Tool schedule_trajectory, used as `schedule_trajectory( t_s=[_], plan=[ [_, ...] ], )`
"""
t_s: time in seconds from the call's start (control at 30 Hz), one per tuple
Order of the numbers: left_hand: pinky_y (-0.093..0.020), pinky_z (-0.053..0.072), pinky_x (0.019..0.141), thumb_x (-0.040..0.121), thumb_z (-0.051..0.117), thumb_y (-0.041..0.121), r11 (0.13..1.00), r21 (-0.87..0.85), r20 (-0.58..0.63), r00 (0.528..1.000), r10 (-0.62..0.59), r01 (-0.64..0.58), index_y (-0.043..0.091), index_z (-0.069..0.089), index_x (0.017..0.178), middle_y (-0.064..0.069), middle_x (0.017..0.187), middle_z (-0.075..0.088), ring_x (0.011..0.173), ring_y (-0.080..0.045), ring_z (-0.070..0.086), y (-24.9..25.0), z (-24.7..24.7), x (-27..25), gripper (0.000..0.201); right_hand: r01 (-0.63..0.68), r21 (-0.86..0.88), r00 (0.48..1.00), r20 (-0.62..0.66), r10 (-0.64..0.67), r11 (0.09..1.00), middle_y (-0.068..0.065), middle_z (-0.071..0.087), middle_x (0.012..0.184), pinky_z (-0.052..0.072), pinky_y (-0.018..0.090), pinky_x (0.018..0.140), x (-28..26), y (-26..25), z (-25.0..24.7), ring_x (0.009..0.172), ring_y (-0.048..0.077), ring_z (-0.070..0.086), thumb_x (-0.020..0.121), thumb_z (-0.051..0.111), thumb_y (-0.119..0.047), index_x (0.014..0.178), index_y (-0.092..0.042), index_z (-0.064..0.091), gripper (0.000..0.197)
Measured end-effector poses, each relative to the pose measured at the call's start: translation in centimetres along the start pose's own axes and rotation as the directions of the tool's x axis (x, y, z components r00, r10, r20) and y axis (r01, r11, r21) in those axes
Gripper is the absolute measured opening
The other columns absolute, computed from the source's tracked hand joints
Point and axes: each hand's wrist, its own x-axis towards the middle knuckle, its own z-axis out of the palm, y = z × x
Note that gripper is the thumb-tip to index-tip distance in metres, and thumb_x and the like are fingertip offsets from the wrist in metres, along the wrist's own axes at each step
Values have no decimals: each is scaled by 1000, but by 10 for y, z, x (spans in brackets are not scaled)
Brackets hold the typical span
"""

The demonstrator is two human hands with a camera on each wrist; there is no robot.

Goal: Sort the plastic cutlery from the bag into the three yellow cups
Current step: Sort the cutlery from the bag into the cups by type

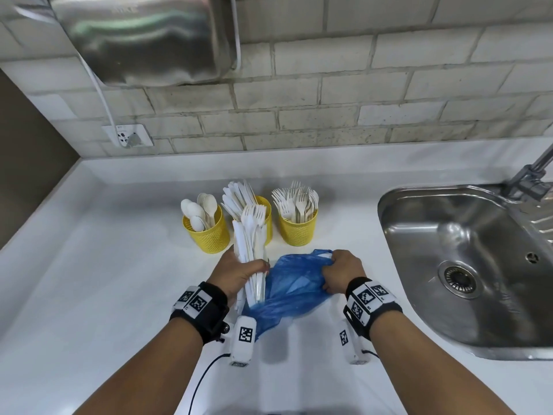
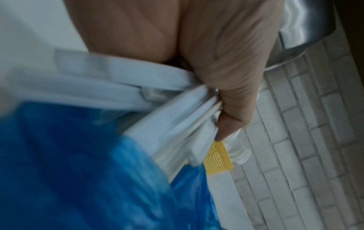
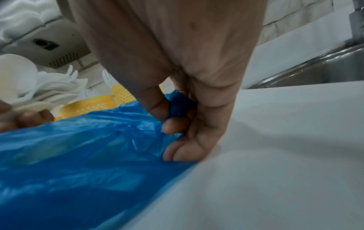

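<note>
White countertop [image 1: 89,265] runs beneath a pale brick wall [image 1: 359,94], where a steel dispenser [image 1: 143,40] hangs at about eleven o'clock and a wall socket [image 1: 131,135] sits below it. At roughly ten o'clock from the hands stands the left yellow cup [image 1: 209,232], holding spoons [image 1: 199,209]. Just beside it, at twelve o'clock, the middle yellow cup [image 1: 266,214] is packed with knives [image 1: 236,196], and the right yellow cup [image 1: 299,229], at one o'clock, is full of forks [image 1: 297,199]. The three cups stand in a row, close together. In front of the middle cup, the left hand [image 1: 239,271] is wrapped around a thick bundle of white cutlery [image 1: 253,244], fingers and thumb curled tight about the handles; fork tines show at the top, while the lower ends reach down to the mouth of the blue bag [image 1: 293,289]. The left wrist view shows the same clasp, thumb pressed across the stacked handles, though blurred. The bag lies crumpled on the counter between the two hands, near the cups. At its three o'clock edge the right hand [image 1: 341,271] pinches a gathered fold of the plastic, and the right wrist view shows the fingertips [image 3: 175,126] closed on it, low by the counter. Farther right, at three o'clock, a steel sink [image 1: 466,265] is set into the counter, with a tap [image 1: 532,172] at its far rim.
</note>
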Motion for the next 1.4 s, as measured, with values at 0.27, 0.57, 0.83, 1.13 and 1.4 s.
schedule_trajectory(
  t_s=[0.27, 0.57, 0.83, 1.13, 1.4],
  plan=[
    [-39, 59, 77, 60, 84, 17, 988, -50, -8, 990, 143, -143, 0, 66, 109, -15, 88, 72, 83, -29, 70, 19, -15, -7, 54, 81, -265, 995, -28, -91, 961, 9, 61, 115, 50, 28, 80, -15, -10, -14, 100, 27, 63, 94, 49, -3, 120, -16, 62, 32],
    [-49, 58, 84, 78, 76, 4, 895, -202, -105, 918, 383, -397, -5, 64, 117, -28, 109, 71, 99, -43, 70, 87, -24, -15, 42, 150, -679, 979, 0, -204, 719, 10, 57, 139, 49, 37, 101, -15, -12, -18, 125, 30, 60, 104, 39, -12, 145, -19, 50, 43],
    [-32, 48, 36, 77, 77, 9, 881, -81, -70, 884, 462, -467, -12, 61, 100, -32, 81, 66, 51, -39, 63, 118, -16, -32, 35, 469, -338, 788, -256, -559, 816, 12, 47, 116, 47, 43, 91, -39, -50, -23, 104, 33, 51, 89, 57, -13, 117, -9, 56, 28],
    [-38, 60, 82, 74, 85, -1, 822, -65, -67, 825, 562, -565, -8, 64, 107, -11, 90, 75, 86, -23, 73, 122, 15, -41, 39, -268, 776, 715, 557, -422, 571, 32, 67, 119, 57, 52, 97, -95, -112, -12, 103, 46, 71, 101, 48, -54, 132, -1, 63, 63],
    [-28, 57, 85, 67, 84, 3, 808, -53, -137, 806, 577, -587, 0, 67, 113, -5, 100, 77, 98, -17, 75, 105, 28, -41, 49, -277, 905, 789, 406, -461, 322, 9, 75, 120, 63, 50, 83, -95, -129, -17, 101, 24, 76, 108, 37, -19, 119, -15, 72, 36]
  ],
)
